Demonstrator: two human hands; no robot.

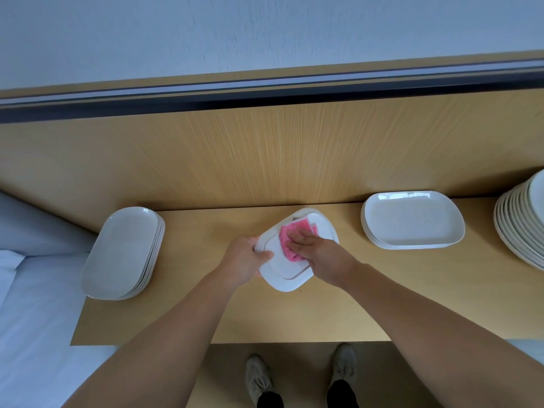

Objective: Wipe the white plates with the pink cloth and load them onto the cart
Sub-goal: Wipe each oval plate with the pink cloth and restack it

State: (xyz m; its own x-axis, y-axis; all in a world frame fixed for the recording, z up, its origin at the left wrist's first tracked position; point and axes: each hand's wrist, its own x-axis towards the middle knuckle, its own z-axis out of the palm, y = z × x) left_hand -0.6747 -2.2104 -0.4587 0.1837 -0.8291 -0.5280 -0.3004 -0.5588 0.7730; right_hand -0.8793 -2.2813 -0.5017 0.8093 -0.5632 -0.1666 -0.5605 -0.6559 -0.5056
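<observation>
right hand (318, 254): fingers straight and together, pressing the pink cloth (286, 245) flat on the plate (290, 279)
left hand (250, 257): thumb on top, gripping the plate's left rim
plate: mid-table (294, 319), between the left stack (123, 254) and the right stack (412, 222)
handling: probably stiff, slick, breakable; hold by the rim
</observation>
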